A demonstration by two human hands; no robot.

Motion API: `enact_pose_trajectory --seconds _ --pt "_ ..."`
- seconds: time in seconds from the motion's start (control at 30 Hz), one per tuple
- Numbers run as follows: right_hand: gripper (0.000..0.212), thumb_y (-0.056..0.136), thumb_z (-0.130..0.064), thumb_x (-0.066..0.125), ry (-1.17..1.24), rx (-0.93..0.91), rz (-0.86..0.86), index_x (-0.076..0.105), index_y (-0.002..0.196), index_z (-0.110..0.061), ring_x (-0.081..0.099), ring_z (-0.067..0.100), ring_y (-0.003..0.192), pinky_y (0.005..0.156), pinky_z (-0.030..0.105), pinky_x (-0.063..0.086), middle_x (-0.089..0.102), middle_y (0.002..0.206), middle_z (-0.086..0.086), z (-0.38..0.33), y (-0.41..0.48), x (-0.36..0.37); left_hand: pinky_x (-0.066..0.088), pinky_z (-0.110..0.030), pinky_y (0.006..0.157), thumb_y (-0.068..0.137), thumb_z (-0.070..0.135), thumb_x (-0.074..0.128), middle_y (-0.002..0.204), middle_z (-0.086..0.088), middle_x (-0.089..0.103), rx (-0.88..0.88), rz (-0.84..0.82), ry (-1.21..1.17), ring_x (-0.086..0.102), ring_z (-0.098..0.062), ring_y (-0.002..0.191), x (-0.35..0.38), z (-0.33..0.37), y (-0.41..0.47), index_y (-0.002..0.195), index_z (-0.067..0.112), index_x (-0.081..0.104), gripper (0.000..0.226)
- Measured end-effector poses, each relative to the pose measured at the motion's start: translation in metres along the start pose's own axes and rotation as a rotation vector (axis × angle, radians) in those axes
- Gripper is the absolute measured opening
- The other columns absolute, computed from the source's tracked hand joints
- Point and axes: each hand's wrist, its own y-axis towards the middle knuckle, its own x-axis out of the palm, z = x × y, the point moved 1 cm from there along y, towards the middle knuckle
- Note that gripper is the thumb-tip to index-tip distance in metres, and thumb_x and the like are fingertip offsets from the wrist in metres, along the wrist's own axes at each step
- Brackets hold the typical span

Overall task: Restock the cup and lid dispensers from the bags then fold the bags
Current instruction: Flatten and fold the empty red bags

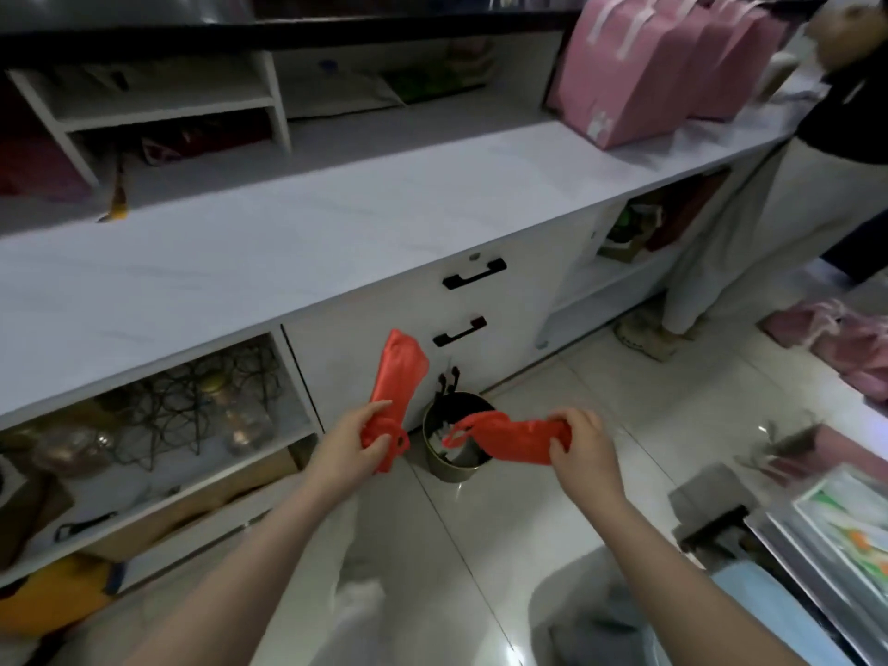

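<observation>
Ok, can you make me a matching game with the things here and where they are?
Things:
1. upright folded red plastic bag
2. sideways folded red plastic bag
3. round metal bin
4. pink fabric bags with handles

Places:
A. on the white counter
B. held in the left hand
C. standing on the tiled floor
D. held in the right hand

Pairs: 1-B, 2-D, 3-C, 4-A.
</observation>
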Motion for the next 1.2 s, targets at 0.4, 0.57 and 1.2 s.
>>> enact_pose_trajectory --seconds 0.4,0.57,1.2 --pt "0.026 0.082 -0.013 0.066 0.130 0.199 -0.176 0.064 0.108 -0.016 0.054 0.015 0.091 0.084 0.027 0.045 0.054 0.105 0.001 0.081 0.168 0.040 0.053 -0.027 0.062 0.089 0.011 0.059 0.115 -0.003 0.055 -0.361 -0.145 -0.147 0.057 -0.018 0.092 0.125 -0.007 0.162 0.135 0.022 0.046 0.049" --pt "0.020 0.083 -0.017 0.067 0.206 0.226 -0.331 0.059 0.096 -0.030 0.056 0.005 0.086 0.065 0.011 0.042 0.061 0.102 -0.002 0.100 0.218 0.066 0.053 -0.023 0.051 0.090 0.008 0.057 0.097 0.009 0.055 -0.508 -0.123 -0.244 0.059 -0.001 0.074 0.167 0.003 0.192 0.140 0.019 0.041 0.054" --pt "0.040 0.087 -0.006 0.059 0.261 0.185 -0.821 0.058 0.126 -0.015 0.058 0.010 0.109 0.083 0.012 0.045 0.061 0.122 -0.004 0.170 0.319 0.184 0.038 -0.008 0.086 0.098 0.003 0.045 0.135 -0.015 0.050 -0.691 0.148 -0.586 0.044 -0.027 0.129 0.267 -0.030 0.236 0.139 -0.002 0.038 0.042"
